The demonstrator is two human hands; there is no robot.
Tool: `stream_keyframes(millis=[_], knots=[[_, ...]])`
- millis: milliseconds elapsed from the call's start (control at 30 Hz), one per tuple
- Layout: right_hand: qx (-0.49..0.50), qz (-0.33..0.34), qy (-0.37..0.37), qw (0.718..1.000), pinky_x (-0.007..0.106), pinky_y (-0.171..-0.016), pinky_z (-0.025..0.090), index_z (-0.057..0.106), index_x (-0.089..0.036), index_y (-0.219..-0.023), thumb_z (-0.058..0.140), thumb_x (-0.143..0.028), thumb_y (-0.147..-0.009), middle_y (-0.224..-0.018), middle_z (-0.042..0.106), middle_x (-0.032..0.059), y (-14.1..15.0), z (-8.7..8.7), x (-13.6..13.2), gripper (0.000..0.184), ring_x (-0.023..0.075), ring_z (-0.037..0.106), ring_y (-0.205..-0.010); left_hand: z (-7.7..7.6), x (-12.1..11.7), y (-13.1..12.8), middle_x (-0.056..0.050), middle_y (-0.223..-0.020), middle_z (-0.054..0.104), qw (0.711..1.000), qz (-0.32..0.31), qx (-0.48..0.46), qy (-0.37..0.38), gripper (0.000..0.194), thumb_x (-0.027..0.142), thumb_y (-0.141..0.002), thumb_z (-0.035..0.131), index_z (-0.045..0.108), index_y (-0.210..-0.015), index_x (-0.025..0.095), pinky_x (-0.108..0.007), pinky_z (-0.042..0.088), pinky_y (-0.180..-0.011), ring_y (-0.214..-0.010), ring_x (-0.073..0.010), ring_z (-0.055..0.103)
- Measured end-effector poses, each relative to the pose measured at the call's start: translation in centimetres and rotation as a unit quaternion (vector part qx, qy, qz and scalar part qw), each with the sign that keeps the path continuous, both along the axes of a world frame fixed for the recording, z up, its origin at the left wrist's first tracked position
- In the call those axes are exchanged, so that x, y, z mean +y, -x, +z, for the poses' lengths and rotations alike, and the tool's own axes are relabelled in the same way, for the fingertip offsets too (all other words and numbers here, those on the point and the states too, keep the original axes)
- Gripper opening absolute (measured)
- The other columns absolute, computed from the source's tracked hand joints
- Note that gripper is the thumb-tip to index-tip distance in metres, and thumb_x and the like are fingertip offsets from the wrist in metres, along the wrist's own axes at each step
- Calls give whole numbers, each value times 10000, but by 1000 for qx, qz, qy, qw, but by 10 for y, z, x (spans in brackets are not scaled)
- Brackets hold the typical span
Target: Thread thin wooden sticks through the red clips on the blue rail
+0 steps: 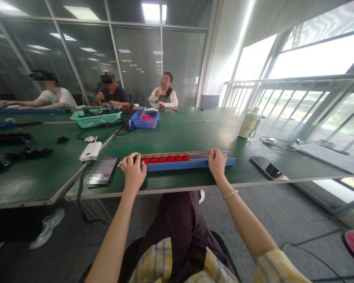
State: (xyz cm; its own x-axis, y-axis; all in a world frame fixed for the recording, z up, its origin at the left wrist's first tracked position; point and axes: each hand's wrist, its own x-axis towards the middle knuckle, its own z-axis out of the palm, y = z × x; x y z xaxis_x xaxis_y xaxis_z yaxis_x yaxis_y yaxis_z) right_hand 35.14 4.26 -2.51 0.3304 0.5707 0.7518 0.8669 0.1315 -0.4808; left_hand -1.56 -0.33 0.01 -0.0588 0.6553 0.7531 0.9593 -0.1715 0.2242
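Note:
A long blue rail (191,162) lies along the near edge of the green table (177,133). A row of red parts (165,158) fills its left half, with thin brown rods behind them. My left hand (133,169) is curled over the rail's left end, fingers closed on it near a small dark piece. My right hand (217,162) grips the rail toward its right end, fingers wrapped over the top.
A phone (103,171) and a white power bank (90,151) lie left of the rail, another phone (268,168) to its right. A cream bottle (249,123), blue basket (145,119) and green basket (96,118) stand farther back. Three people sit at the far side.

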Motion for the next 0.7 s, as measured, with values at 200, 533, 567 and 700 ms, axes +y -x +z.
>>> stream_keyframes(millis=[200,533,567,700], knots=[[-7,25,0,1000,368,-839,351,618,-181,-968,302,-405,-1013,-779,696,84,-1,-1,1,390,241,608,-757,0,-1,0,-161,-1332,542,1000,2,-2,-2,419,306,-914,457,651,-1250,146,-529,333,-1006,-1197,-357,374],[20,8,23,999,361,-839,350,614,-168,-1050,304,-416,-1018,-805,701,88,2,2,-1,398,249,613,-823,3,-3,-2,-151,-1319,548,1000,-1,-11,-12,448,294,-915,464,601,-1326,180,-500,336,-1000,-1185,-336,387],[18,15,23,999,359,-845,348,615,-169,-1065,307,-413,-1017,-820,704,87,2,2,-2,395,248,612,-842,4,-3,-2,-142,-1315,551,1000,-5,-8,-15,435,291,-918,464,612,-1316,198,-497,338,-999,-1182,-331,390],[-1,32,30,999,359,-873,337,637,-185,-1100,315,-389,-1017,-931,721,89,3,3,-2,390,239,602,-894,4,-5,-2,-113,-1310,550,1000,-23,8,-12,384,268,-920,474,667,-1251,276,-494,343,-983,-1180,-322,393]])
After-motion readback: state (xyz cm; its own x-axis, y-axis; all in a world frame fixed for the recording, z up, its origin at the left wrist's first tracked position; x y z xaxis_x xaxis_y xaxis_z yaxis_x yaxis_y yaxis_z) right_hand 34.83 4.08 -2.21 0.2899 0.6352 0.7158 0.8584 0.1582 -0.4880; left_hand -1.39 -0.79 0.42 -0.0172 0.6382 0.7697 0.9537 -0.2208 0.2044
